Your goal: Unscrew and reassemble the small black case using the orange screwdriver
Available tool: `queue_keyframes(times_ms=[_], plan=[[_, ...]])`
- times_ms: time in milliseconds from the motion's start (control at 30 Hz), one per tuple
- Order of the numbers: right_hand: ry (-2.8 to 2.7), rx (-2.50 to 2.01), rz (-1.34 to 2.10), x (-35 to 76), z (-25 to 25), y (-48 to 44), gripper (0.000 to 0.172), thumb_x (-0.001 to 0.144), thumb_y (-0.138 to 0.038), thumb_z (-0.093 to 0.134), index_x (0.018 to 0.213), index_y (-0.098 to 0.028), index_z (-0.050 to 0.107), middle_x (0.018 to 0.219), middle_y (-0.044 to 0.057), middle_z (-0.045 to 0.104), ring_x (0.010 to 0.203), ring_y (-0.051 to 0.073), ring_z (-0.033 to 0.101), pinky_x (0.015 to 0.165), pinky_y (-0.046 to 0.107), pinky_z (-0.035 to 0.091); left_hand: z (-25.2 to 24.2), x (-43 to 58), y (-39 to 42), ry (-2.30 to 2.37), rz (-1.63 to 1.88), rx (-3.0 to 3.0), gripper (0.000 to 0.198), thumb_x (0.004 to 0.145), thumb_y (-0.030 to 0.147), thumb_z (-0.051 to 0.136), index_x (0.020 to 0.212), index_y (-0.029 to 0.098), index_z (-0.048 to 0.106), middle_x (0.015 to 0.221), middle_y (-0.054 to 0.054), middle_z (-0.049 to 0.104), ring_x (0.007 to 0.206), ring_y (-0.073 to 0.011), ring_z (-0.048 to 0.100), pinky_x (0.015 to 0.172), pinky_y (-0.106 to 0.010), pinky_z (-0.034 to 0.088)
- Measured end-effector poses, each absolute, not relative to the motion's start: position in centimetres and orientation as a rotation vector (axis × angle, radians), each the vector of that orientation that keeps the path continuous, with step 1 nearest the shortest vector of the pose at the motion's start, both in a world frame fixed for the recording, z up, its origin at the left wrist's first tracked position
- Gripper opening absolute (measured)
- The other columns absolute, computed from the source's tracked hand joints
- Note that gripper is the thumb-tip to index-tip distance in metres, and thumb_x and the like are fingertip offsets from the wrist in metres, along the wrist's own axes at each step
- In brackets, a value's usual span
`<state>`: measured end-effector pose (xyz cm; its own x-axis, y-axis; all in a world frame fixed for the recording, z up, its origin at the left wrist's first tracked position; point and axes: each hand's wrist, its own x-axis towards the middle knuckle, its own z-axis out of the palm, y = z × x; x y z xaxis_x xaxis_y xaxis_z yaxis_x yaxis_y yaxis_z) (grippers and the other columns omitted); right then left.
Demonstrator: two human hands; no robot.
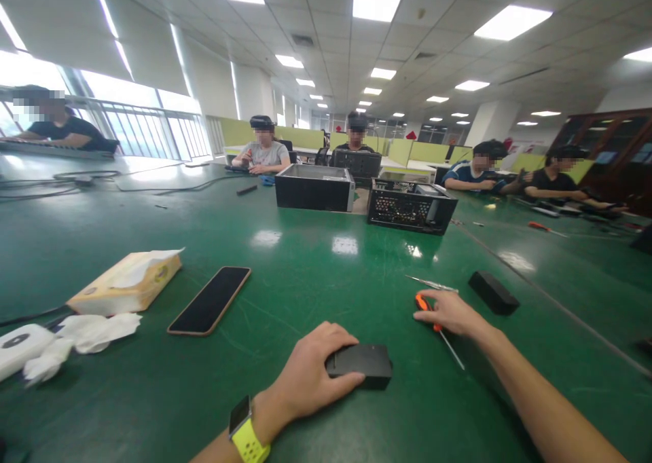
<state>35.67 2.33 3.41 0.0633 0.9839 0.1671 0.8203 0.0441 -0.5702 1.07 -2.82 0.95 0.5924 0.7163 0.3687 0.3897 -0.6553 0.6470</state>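
My left hand (318, 368), with a yellow-strapped watch on its wrist, is closed around one end of a black rectangular block (369, 364) lying on the green tabletop. My right hand (452, 311) grips the orange-and-black handle of a screwdriver (451, 349), thumb and fingers on opposite sides. The screwdriver's metal shaft points back towards me. Just beyond that hand lies a thin silver tool (432, 284), perhaps another screwdriver or tweezers. A second black block (493, 292) rests to the right of my right hand.
A phone (210, 301) lies left, beside a tissue pack (127, 281), crumpled tissues (96, 330) and a white device (23, 347). Farther back stand two black metal cases (313, 188) (411, 206). Another screwdriver (546, 228) lies far right. Several people sit around the table.
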Motion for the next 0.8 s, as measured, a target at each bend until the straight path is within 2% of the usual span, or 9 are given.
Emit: queue_keyframes(times_ms=[67, 133, 233, 300, 367, 467, 533, 600, 800], plan=[[-1.737, -1.873, 0.275, 37.5, 1.5, 2.9, 0.05, 0.07, -0.059, 0.07, 0.101, -0.019, 0.074, 0.059, 0.0, 0.061, 0.057, 0.02, 0.058, 0.055, 0.03, 0.043, 0.9, 1.0, -2.8, 0.879, 0.85, 2.309, 0.031, 0.077, 0.028, 0.077, 0.107, 0.021, 0.068, 0.1, -0.005, 0.068, 0.093, -0.0243, 0.06, 0.083, -0.036, 0.048], [-1.673, -1.902, 0.173, 38.8, 0.4, 3.4, 0.049, 0.081, -0.06, 0.057, 0.104, -0.02, 0.073, 0.08, 0.008, 0.067, 0.079, 0.027, 0.062, 0.068, 0.036, 0.046, 0.9, 1.0, -2.8, 0.882, 0.848, 2.307, 0.032, 0.078, 0.029, 0.077, 0.107, 0.021, 0.068, 0.101, -0.005, 0.068, 0.094, -0.0242, 0.06, 0.084, -0.036, 0.048], [-1.67, -1.903, 0.179, 40.3, 0.2, 3.6, 0.048, 0.081, -0.061, 0.053, 0.092, -0.019, 0.073, 0.098, 0.015, 0.067, 0.096, 0.033, 0.06, 0.078, 0.041, 0.047, 0.8, 0.9, -2.7, 0.873, 0.847, 2.3, 0.032, 0.079, 0.03, 0.077, 0.108, 0.021, 0.068, 0.101, -0.005, 0.068, 0.094, -0.024, 0.061, 0.083, -0.036, 0.048], [-1.714, -1.876, 0.278, 40.8, 0.7, 2.9, 0.053, 0.083, -0.065, 0.049, 0.083, -0.017, 0.071, 0.088, 0.014, 0.068, 0.086, 0.03, 0.063, 0.074, 0.039, 0.049, 0.8, 0.9, -2.7, 0.861, 0.845, 2.297, 0.032, 0.079, 0.031, 0.076, 0.109, 0.021, 0.068, 0.102, -0.005, 0.068, 0.094, -0.0238, 0.061, 0.083, -0.036, 0.048], [-1.778, -1.837, 0.42, 40.8, 1.5, 1.1, 0.06, 0.086, -0.069, 0.041, 0.079, -0.016, 0.07, 0.07, 0.009, 0.065, 0.065, 0.023, 0.062, 0.062, 0.034, 0.049, 0.7, 0.9, -2.7, 0.856, 0.849, 2.3, 0.032, 0.08, 0.031, 0.077, 0.109, 0.02, 0.068, 0.102, -0.005, 0.068, 0.094, -0.0237, 0.061, 0.083, -0.036, 0.048], [-1.954, -1.684, 0.854, 39.3, 2.6, -2.6, 0.062, 0.083, -0.071, 0.047, 0.079, -0.014, 0.071, 0.056, 0.001, 0.055, 0.043, 0.013, 0.049, 0.044, 0.025, 0.04, 0.6, 0.9, -2.6, 0.848, 0.847, 2.323, 0.032, 0.081, 0.033, 0.076, 0.109, 0.02, 0.068, 0.102, -0.005, 0.068, 0.094, -0.0236, 0.061, 0.084, -0.036, 0.048], [-2.038, -1.477, 1.234, 37.5, 3.0, -4.7, 0.055, 0.081, -0.066, 0.056, 0.08, -0.013, 0.072, 0.056, -0.001, 0.052, 0.042, 0.009, 0.044, 0.04, 0.022, 0.034, 0.5, 0.9, -2.6, 0.84, 0.844, 2.343, 0.033, 0.082, 0.034, 0.074, 0.111, 0.02, 0.068, 0.104, -0.006, 0.068, 0.095, -0.0238, 0.061, 0.085, -0.036, 0.048], [-2.043, -1.338, 1.422, 35.8, 3.1, -5.7, 0.047, 0.084, -0.058, 0.06, 0.083, -0.012, 0.072, 0.059, -0.001, 0.052, 0.045, 0.008, 0.044, 0.042, 0.02, 0.032, 0.6, 0.8, -2.6, 0.837, 0.842, 2.365, 0.034, 0.084, 0.036, 0.073, 0.112, 0.019, 0.067, 0.105, -0.007, 0.068, 0.096, -0.0241, 0.061, 0.085, -0.036, 0.048], [-2.039, -1.4, 1.202, 34.4, 2.7, -4.9, 0.045, 0.091, -0.054, 0.053, 0.086, -0.012, 0.071, 0.063, -0.001, 0.051, 0.046, 0.008, 0.044, 0.043, 0.021, 0.032, 0.8, 0.7, -2.8, 0.849, 0.819, 2.411, 0.033, 0.086, 0.038, 0.07, 0.114, 0.019, 0.067, 0.104, -0.007, 0.068, 0.093, -0.024, 0.06, 0.083, -0.036, 0.05]])
